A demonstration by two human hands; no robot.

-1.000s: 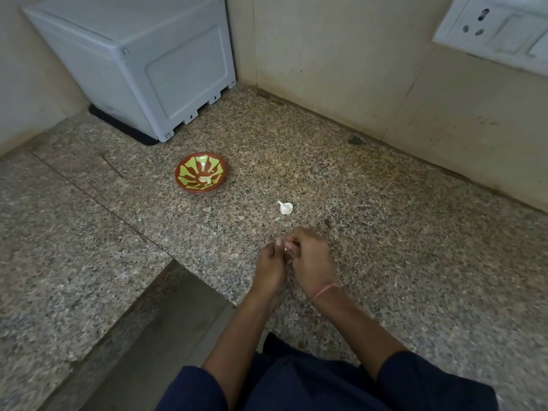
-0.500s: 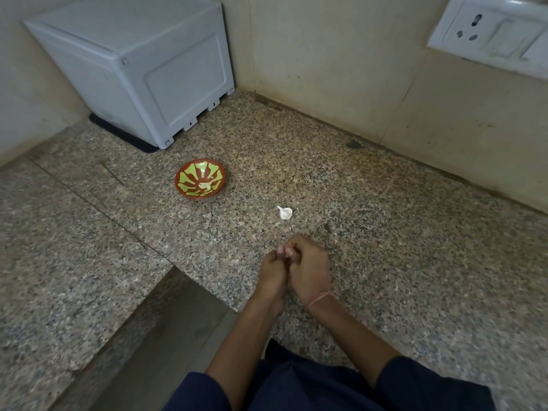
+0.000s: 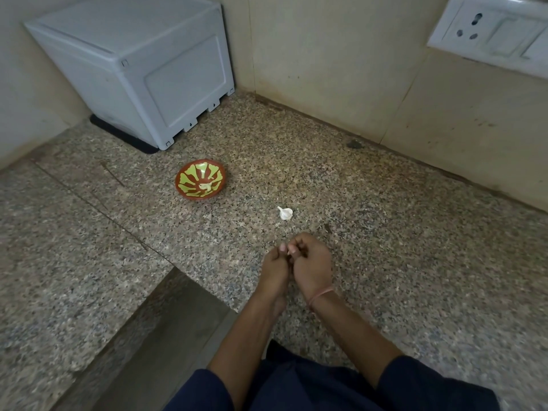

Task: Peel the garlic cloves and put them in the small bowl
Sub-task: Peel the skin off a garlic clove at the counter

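- little has moved in the last second: left hand (image 3: 274,262) and right hand (image 3: 311,262) stay pressed together at the same spot over the granite counter (image 3: 385,232), and bowl and bulb sit where they were.
- small bowl (image 3: 179,177) stands off to the left, well apart from my hands; a few pale peeled cloves (image 3: 206,186) lie in it, so part of the job is done.
- left hand: fingers curled, tips meeting the right's.
- garlic bulb (image 3: 285,213) lies on the counter just beyond my fingertips, skin on, touched by neither hand; it is still to be broken up and peeled.
- right hand: fingers curled too, pinching against the left. what sits between the tips is too small to make out; i judge it a clove mid-peel, not yet ready for the bowl.
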